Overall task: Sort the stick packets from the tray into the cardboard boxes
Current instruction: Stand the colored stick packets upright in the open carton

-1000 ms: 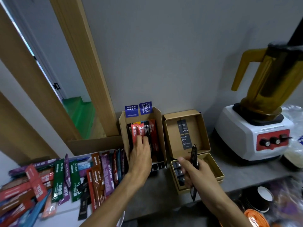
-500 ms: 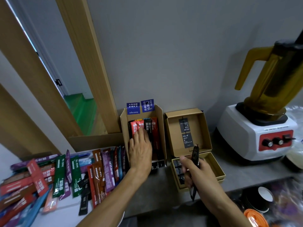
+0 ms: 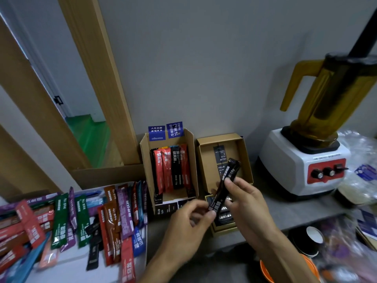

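Head camera looks down past two forearms. Nearest, at eight o'clock, the tray (image 3: 69, 266) is heaped with packets (image 3: 61, 219) in red, green, purple, brown and blue, so I'd say most of the sorting lies ahead. At about five o'clock the right hand (image 3: 244, 203) grips a black packet (image 3: 226, 184) around its middle, tilted with its top toward one o'clock. The left hand (image 3: 189, 219) curls its fingertips onto the lower end; blur softens that pinch, but it reads as a hold. Directly under both hands sits a small box (image 3: 221, 231) with a few black sticks already lying in it, probably where this one belongs. Just beyond, at twelve o'clock, a tall box (image 3: 145, 160) has red and black sticks standing upright along its back. Beside it, at one o'clock, an open lid (image 3: 205, 166) shows only dark label cards. Farthest, at two o'clock, stands a blender (image 3: 295, 160).
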`<act>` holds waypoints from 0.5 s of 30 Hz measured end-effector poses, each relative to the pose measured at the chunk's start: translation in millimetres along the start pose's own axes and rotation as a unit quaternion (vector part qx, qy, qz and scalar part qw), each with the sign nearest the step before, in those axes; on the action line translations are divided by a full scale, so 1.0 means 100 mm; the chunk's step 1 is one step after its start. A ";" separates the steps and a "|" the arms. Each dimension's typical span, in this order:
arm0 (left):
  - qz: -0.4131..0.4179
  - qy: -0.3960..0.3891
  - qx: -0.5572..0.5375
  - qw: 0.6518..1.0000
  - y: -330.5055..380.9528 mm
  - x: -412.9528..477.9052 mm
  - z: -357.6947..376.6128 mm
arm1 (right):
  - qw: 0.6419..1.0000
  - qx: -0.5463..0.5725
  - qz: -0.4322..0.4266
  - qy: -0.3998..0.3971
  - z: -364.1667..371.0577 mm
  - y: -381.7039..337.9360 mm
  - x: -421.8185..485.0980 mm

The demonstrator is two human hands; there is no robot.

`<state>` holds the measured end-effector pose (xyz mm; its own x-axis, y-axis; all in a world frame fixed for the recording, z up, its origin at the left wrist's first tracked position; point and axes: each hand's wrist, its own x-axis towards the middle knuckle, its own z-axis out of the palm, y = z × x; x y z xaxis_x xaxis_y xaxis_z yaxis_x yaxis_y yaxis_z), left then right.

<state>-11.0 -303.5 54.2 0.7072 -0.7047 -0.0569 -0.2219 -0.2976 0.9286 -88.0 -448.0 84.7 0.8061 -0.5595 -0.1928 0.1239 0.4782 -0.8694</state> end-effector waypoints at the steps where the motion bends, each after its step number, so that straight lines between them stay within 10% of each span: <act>1: -0.006 0.008 -0.017 1.000 -0.01 -0.02 0.03 | 1.000 0.003 0.004 -0.003 0.03 0.01 0.01; 12: -0.036 0.165 -0.113 0.979 -0.02 -0.18 -0.22 | 0.971 -0.232 -0.056 -0.032 0.01 -0.16 0.08; 15: 0.016 0.264 -0.099 0.959 0.00 -0.11 -0.48 | 0.902 -0.406 -0.017 -0.144 0.06 -0.14 0.02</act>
<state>13.2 -264.9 72.4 0.9554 -0.2708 0.1182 -0.1544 -0.1167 0.9811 -84.7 -451.5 99.7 0.9412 -0.3099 -0.1347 -0.2188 -0.2553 -0.9418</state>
